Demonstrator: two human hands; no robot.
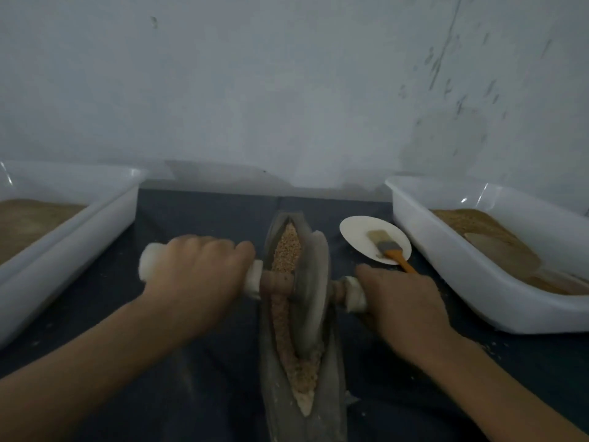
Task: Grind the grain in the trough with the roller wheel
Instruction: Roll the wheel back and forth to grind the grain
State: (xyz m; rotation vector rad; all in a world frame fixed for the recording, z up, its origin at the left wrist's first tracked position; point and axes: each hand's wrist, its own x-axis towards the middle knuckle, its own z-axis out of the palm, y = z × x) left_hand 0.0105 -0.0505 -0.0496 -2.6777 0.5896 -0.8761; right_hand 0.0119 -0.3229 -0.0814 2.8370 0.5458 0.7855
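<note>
The grain (287,250) lies in the trough (271,362) between both hands — left hand (194,275) and right hand (401,301) each clenched round a wrapped handle beside the wheel (314,282) — so press evenly, keeping it upright.

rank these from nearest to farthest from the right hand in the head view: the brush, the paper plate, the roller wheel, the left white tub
1. Brush: its orange handle ends right beside the right hand, just beyond the knuckles.
2. Roller wheel: left of the hand, in the trough.
3. Paper plate: beyond the hand, under the brush. Close to the wheel in rank; hard to call.
4. Left white tub: far left.
</note>
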